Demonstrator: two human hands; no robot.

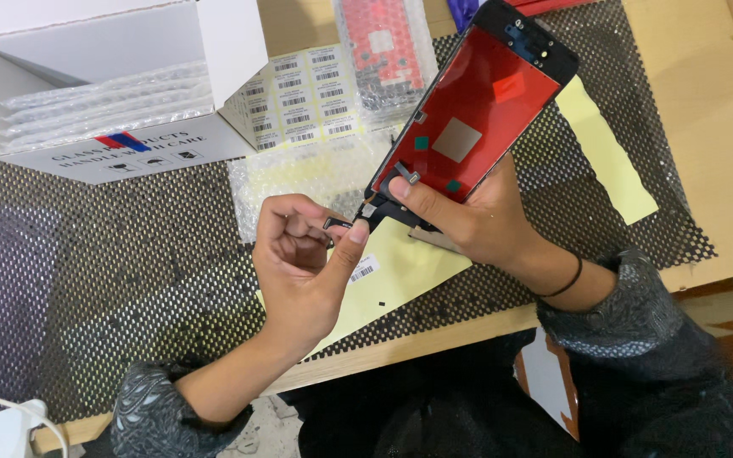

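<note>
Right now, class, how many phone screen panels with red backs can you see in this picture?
2. One screen panel is held tilted in the right hand. A second, the bubble-wrapped panel, lies at the top of the table. More may be hidden inside the white box.

I see through one camera on the person's head. It looks almost straight down and sits close above the fingers (pixel 358 231) of both hands. The table (pixel 723 170) stretches out past the fingertips. The person's sleeves (pixel 629 322) are nearest me, at the bottom. No other view shares this spot.
</note>
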